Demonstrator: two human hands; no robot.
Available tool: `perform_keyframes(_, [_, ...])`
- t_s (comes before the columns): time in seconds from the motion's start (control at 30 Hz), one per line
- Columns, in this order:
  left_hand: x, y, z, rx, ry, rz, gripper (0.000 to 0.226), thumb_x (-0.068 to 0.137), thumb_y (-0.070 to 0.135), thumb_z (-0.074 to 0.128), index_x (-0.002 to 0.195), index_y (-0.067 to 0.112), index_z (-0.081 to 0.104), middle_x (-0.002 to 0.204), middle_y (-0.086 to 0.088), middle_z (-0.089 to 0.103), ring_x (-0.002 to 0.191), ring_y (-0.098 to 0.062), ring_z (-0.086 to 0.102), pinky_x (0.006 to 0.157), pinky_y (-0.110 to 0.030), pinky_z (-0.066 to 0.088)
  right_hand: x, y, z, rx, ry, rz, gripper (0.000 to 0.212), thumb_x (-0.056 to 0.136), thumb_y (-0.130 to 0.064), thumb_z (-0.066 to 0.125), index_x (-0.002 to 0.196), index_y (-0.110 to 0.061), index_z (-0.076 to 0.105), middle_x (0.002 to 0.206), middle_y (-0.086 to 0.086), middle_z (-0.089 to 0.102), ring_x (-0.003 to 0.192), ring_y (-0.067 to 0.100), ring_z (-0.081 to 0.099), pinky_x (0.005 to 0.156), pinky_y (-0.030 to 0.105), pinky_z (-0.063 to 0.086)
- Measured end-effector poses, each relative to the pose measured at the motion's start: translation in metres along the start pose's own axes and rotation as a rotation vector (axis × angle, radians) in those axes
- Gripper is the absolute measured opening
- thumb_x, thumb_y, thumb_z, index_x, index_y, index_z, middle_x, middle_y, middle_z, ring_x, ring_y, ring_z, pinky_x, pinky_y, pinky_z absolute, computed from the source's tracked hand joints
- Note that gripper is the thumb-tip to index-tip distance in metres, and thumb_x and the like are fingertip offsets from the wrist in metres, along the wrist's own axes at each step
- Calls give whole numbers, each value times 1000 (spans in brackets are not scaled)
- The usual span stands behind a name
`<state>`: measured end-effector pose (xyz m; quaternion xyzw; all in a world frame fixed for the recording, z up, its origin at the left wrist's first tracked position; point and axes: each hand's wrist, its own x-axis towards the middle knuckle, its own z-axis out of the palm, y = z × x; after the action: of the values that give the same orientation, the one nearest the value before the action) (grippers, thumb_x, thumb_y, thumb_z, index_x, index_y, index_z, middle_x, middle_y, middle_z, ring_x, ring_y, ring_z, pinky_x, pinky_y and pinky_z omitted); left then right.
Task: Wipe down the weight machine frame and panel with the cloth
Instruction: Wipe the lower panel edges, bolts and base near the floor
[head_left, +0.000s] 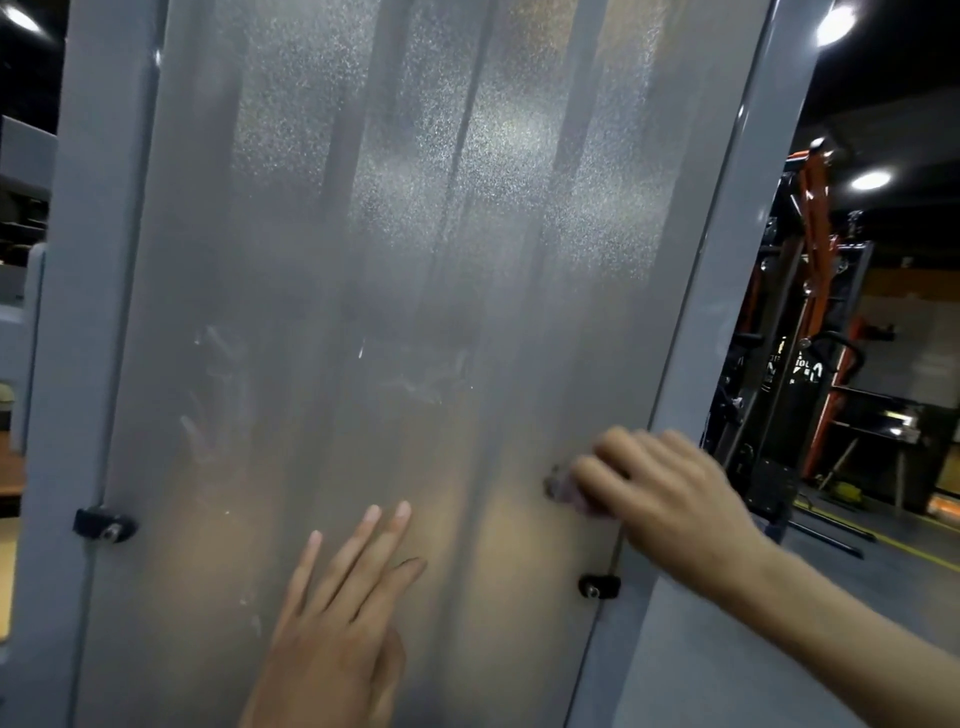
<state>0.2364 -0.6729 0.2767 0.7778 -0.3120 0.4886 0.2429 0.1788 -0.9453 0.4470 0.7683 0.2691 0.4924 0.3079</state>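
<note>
The frosted panel (395, 312) of the weight machine fills most of the view, standing upright between two grey frame posts, the left post (78, 312) and the right post (727, 322). Smudges and streaks mark its middle part. The left hand (337, 623) lies flat against the lower panel with its fingers straight and spread. The right hand (660, 493) reaches in from the right with curled fingers and grips a small bunched cloth (563, 488), blurred, against the panel near its right edge. A black clip (104, 525) fixes the panel to the left post, and another black clip (600, 586) sits just below the right hand. An orange and black rack (815, 322) stands well behind on the right.
</note>
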Motion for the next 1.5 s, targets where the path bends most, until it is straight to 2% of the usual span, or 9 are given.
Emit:
perform_keyframes(0.13, [-1,-2,-2,6,-19,-4,54,70,16,43,114,22,73,160,0,43,147,-19,38,115,-50,28,3,9,-1,-25,49,109,42,106,-11,27,90,-12,67,84,8,55,58,25,45,52,39,42])
perform_keyframes(0.3, [0,0,-3,0,-8,-3,51,73,16,43,113,21,75,158,-1,45,146,-19,40,114,-51,30,-40,-31,13,27,-114,-36,18,95,-7,42,94,-16,58,85,4,50,61,22,45,54,36,39])
perform_keyframes(0.43, [1,1,-1,-15,-19,-10,53,72,17,44,115,21,74,158,-2,44,146,-20,39,117,-48,26,-33,-18,2,22,-101,-71,44,110,-16,20,89,-18,59,83,3,53,62,25,49,54,37,42])
perform_keyframes(0.67, [1,0,-3,-17,-26,-3,54,70,18,44,115,21,74,157,-4,45,147,-21,38,116,-48,25,-18,9,-4,-19,-66,147,9,88,-6,63,93,-13,64,88,7,55,61,26,48,54,38,41])
perform_keyframes(0.83, [1,1,-1,-16,-21,-10,52,69,19,45,112,21,75,157,-4,45,146,-21,39,117,-47,25,-39,-41,7,78,-118,-35,30,103,-8,31,90,-19,56,82,1,51,60,22,47,53,35,39])
perform_keyframes(0.9, [1,2,0,-18,-21,-21,53,67,20,46,112,22,75,157,-3,46,146,-21,40,116,-48,28,-25,-38,5,77,-125,-48,27,98,-7,36,92,-20,59,84,1,52,62,23,48,54,36,38])
perform_keyframes(1.03, [1,1,2,-22,-8,-15,53,67,18,46,110,23,75,157,-2,46,145,-20,41,115,-48,30,40,-7,-7,116,6,143,16,83,-10,64,96,-19,65,90,5,56,66,27,51,56,40,42])
perform_keyframes(1.23, [2,-1,4,-15,32,-14,50,66,17,47,106,24,76,154,0,49,143,-18,43,114,-48,31,90,-15,-6,162,167,329,15,85,-10,65,98,-16,69,94,6,57,66,27,48,54,38,42])
perform_keyframes(1.5, [2,-3,7,-24,72,-3,54,67,16,46,118,31,58,157,2,45,146,-16,38,114,-47,30,82,-53,3,134,63,-81,19,105,-19,50,91,-21,64,88,4,54,67,25,46,58,38,33])
